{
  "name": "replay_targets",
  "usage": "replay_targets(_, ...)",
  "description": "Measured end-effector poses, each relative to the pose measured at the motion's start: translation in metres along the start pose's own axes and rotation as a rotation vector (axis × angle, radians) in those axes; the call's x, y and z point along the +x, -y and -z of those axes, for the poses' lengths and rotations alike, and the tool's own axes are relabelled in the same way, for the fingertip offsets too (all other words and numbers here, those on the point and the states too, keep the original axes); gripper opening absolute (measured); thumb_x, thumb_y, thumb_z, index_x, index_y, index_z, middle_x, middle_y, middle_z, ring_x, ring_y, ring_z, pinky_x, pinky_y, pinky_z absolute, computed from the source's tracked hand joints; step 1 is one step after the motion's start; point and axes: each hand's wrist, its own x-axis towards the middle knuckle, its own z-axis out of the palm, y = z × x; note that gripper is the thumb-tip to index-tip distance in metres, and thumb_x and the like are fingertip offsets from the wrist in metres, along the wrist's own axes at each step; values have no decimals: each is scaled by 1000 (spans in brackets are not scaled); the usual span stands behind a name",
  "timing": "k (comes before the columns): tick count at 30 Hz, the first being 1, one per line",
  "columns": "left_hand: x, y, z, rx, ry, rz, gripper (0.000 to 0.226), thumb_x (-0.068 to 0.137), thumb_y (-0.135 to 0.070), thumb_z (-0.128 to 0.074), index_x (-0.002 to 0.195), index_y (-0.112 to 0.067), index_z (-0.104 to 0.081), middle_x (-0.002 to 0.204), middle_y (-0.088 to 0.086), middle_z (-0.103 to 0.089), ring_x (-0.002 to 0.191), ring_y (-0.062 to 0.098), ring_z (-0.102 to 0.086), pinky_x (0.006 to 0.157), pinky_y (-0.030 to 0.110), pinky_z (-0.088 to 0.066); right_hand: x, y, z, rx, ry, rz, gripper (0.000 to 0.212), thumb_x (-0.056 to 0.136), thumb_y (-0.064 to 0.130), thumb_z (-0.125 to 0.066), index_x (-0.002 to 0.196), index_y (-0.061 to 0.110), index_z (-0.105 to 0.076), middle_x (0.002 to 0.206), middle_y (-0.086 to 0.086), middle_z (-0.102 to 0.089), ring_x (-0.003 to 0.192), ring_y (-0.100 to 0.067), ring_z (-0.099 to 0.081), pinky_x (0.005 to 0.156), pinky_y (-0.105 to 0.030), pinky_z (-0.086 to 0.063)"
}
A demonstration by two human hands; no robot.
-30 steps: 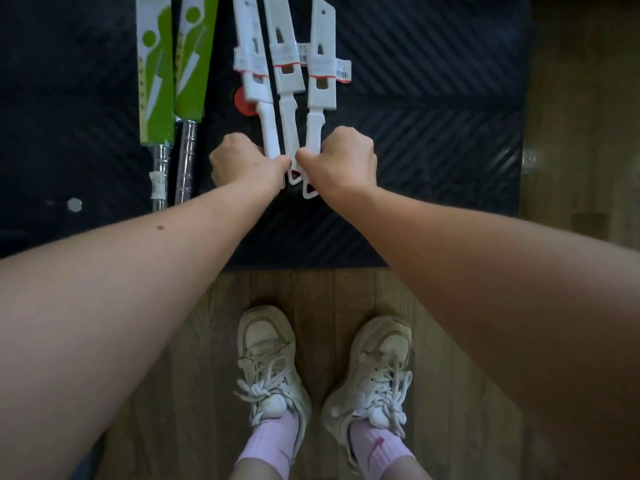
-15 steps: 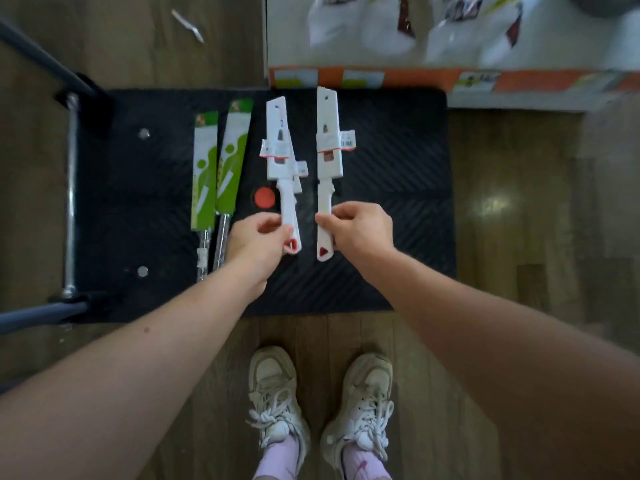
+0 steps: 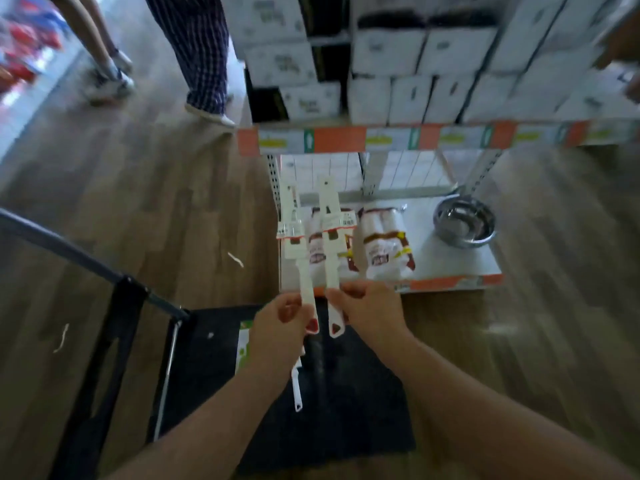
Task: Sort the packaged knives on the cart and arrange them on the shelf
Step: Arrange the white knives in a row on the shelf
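Note:
My left hand [image 3: 280, 323] grips the handle of a white packaged knife [image 3: 294, 244], held upright above the cart. My right hand [image 3: 370, 311] grips a second white packaged knife [image 3: 329, 223] beside it; both blades point toward the low shelf [image 3: 450, 268]. On the black cart deck [image 3: 363, 393] below, another white knife [image 3: 297, 386] lies partly under my left arm. A green-packaged knife [image 3: 243, 348] shows at the deck's left; the rest of it is hidden by my forearm.
The low shelf holds packs of white rolls [image 3: 382, 242] and a steel bowl [image 3: 464, 223]. White boxes [image 3: 433, 57] are stacked on the upper shelf. The cart's handle bar [image 3: 90, 261] stands at left. Two people's legs [image 3: 197, 57] are on the wooden floor at the far left.
Both hands lifted the white knives off the cart deck and raised them toward the shelf. The view swung up from the cart and my feet to the shelves.

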Motion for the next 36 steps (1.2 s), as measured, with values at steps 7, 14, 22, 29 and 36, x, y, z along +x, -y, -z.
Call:
replay_targets(7,-75,-136,-19,0,50,-186,28,87,-3,-59,74,-28,-63,80,4,-70,83,27,-66,81,41,-54,-53,101,101,40,-89,78,9,87,25,-64,86,19,-70,79,1,-70,74,-13,-66,73,-27,-57)
replay_targets(14,-119,-235,-41,-39,82,-267,16,87,-7,-60,82,-22,-62,88,3,-67,92,26,-63,91,43,-51,-100,156,190,85,-163,108,9,86,25,-64,79,25,-70,84,-4,-73,82,-23,-70,80,-39,-57)
replay_targets(22,-145,-272,-61,-154,159,-245,14,87,-3,-57,100,-6,-61,87,4,-65,80,16,-63,78,30,-54,-131,179,236,154,-181,145,15,85,25,-66,71,27,-67,84,-8,-74,86,-26,-70,83,-43,-57)
replay_targets(29,-138,-287,-67,-140,221,-204,9,87,-7,-59,95,-12,-60,92,7,-64,85,18,-63,80,28,-53,-121,202,257,172,-190,167,16,85,22,-65,70,25,-66,73,0,-69,73,-18,-66,79,-33,-57)
replay_targets(36,-110,-340,-82,-56,259,-327,10,87,-11,-60,97,-11,-62,79,0,-63,74,13,-61,72,24,-52,-91,227,281,132,-315,194,14,82,25,-70,68,23,-68,68,-4,-68,67,-21,-64,72,-33,-57)
